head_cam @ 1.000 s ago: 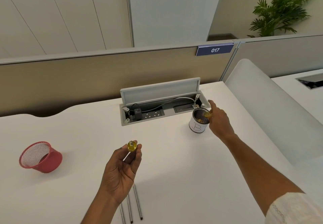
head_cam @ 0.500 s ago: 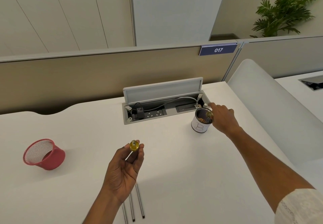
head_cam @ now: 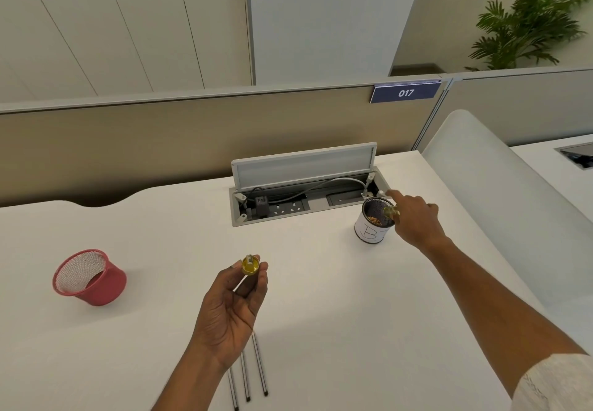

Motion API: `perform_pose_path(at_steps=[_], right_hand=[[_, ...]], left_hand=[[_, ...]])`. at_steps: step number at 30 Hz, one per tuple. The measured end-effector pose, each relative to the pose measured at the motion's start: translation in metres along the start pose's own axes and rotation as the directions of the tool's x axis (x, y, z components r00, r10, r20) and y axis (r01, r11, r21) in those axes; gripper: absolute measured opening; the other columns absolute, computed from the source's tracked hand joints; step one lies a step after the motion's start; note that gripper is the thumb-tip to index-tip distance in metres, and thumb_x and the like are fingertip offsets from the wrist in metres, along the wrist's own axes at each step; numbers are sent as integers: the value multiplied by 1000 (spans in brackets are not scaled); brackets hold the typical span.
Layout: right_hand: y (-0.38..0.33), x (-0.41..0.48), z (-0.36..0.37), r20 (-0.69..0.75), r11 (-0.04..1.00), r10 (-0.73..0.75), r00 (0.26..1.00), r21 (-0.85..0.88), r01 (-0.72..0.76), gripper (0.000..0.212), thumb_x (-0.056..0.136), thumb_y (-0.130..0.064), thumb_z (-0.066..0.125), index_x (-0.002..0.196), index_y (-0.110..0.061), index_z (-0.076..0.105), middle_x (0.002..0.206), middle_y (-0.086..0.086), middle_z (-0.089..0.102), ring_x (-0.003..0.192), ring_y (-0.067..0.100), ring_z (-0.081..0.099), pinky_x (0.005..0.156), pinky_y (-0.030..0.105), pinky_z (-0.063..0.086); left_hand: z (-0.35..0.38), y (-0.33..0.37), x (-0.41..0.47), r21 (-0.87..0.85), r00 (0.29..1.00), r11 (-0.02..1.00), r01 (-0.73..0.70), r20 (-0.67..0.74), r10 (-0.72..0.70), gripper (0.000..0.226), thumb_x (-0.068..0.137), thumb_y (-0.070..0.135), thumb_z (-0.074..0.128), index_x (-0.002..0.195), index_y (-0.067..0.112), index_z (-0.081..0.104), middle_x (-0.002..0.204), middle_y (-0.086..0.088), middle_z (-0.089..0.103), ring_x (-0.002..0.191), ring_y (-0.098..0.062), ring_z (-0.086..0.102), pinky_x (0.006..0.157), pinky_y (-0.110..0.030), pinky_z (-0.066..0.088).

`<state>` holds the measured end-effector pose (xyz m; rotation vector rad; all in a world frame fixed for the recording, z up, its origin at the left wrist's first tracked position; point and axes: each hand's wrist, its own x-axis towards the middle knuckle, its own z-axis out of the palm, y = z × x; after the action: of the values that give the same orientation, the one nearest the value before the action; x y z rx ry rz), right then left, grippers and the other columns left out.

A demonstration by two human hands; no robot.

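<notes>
Little has shifted since a second ago: the right hand still hangs at the rim of the white cup, only a touch further to the right of it. It pinches a small yellow piece over the cup's dark mouth, forefinger stretched toward the back. The left hand is raised palm-up above the worktop, thumb and fingertips closed round a yellow-topped tool seen end-on. Three thin metal rods lie side by side on the white worktop under that wrist. A red mesh pot sits tilted, well apart to the left. Behind the cup an open cable box is sunk in the surface, with sockets and a grey cable inside. A beige partition carries a blue sign reading 017; beyond it stand pale cupboards and a green plant.
</notes>
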<state>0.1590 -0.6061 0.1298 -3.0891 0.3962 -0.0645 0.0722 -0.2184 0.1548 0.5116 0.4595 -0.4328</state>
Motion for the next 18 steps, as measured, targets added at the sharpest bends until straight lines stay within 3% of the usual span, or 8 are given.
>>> perform_pose_path(at_steps=[2,4,10,15,18], right_hand=[[0,-1,0,12,1000,-11,1000,-12,11,40,91,-5,56,128,-20,60,111,8,68,108,34,57,92,47,41],[-1,-1,-2,-4,1000,-6,1000,26,7,46,92,-4,58,134,-20,56,115,9,67,110,35,57,92,48,42],[-3,-5,-3,-13,996,14,1000,87,-12,49,91,-3,59,137,-21,57,118,11,67,112,37,57,92,49,43],[-5,-9,-6,-19,992,28,999,126,-26,48,91,-3,61,136,-18,56,117,11,68,112,37,57,90,49,45],[-5,-12,-5,-41,988,34,999,150,-27,45,91,-4,61,134,-17,59,116,12,68,111,38,57,89,48,47]], left_hand=[[-1,0,0,4,1000,1000,-7,5,7,28,62,8,88,88,-2,81,98,-21,78,83,-26,80,65,-31,66],[-3,0,0,6,1000,1000,-1,14,1,43,52,8,93,91,-3,81,101,-21,78,86,-27,80,67,-32,66],[-3,-2,-3,-6,1000,1000,-8,23,8,19,77,12,72,86,-1,82,96,-20,78,81,-24,80,64,-30,66],[-5,-1,-5,4,1000,1000,4,24,-4,45,51,6,96,93,-2,81,102,-21,77,86,-26,80,67,-32,66],[-7,-1,-6,9,1000,1000,2,31,-2,37,55,8,91,89,-2,82,101,-20,77,85,-26,80,66,-31,66]])
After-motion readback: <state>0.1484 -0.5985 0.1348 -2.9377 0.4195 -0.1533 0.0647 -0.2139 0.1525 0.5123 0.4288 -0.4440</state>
